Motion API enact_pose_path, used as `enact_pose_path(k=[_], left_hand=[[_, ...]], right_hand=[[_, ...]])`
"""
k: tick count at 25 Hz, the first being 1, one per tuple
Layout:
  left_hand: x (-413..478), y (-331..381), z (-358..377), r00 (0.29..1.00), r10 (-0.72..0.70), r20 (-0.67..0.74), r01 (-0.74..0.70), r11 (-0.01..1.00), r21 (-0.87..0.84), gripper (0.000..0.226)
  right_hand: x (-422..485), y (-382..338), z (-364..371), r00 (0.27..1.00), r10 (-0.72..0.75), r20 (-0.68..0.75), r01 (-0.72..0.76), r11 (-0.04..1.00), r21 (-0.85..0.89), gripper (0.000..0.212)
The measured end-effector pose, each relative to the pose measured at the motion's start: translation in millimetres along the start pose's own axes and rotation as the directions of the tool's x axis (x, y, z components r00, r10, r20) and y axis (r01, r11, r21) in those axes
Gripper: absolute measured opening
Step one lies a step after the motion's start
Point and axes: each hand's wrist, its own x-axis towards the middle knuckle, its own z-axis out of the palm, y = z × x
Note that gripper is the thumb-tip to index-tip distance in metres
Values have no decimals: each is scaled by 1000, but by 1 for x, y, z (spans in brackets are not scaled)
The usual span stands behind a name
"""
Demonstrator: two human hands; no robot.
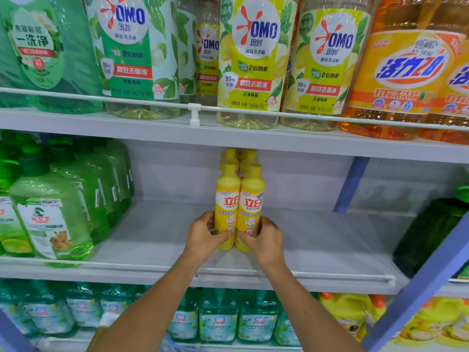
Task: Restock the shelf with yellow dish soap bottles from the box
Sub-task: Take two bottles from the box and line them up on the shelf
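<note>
Two yellow dish soap bottles stand upright side by side on the middle shelf [317, 240]. My left hand [204, 236] grips the lower part of the left bottle [227, 199]. My right hand [264, 237] grips the lower part of the right bottle [252, 199]. Behind them, the yellow tops of two more bottles [238, 156] show near the back wall. The box is out of view.
Green soap bottles [50, 214] crowd the left of the middle shelf, and a dark green bottle [429, 232] stands at its right. A thin white rail [330, 274] runs along the shelf's front edge. Large bottles fill the shelf above; teal and yellow ones sit below.
</note>
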Motion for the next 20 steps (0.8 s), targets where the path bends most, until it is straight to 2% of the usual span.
enact_pose_path(k=[11, 13, 20], left_hand=[[17, -5, 14, 983, -58, -176, 47, 997, -67, 47], [22, -6, 14, 981, -54, -186, 47, 998, -41, 47], [37, -13, 17, 982, -53, -179, 48, 998, -35, 49]], right_hand=[[18, 7, 22, 996, -15, -91, 19, 999, 49, 66], [23, 8, 26, 995, -7, -96, 12, 998, 57, 70], [40, 8, 32, 997, 60, -44, -59, 998, 31, 61]])
